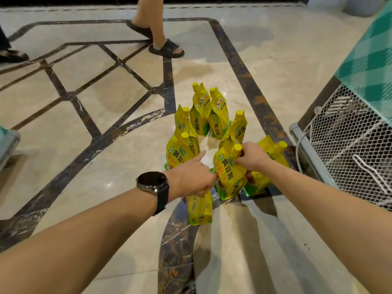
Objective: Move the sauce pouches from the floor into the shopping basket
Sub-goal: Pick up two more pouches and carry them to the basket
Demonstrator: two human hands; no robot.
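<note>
Several yellow sauce pouches with yellow caps stand in a loose ring on the marble floor [127, 170]. My left hand [191, 177], a black watch on its wrist, grips the top of one pouch [200, 206] that hangs below it, index finger pointing forward. My right hand [251, 155] pinches the capped neck of a standing pouch [229, 172]. Another pouch [273, 153] leans behind that hand. More pouches stand at the left [178, 153] and at the back [200, 115]. No shopping basket is in view.
A person's legs in black sandals [166, 48] stand at the far side of the floor. On the right stands a frame covered in white netting [350, 141] under a green checked cloth [369, 66]. A grey edge [8, 143] shows at the left.
</note>
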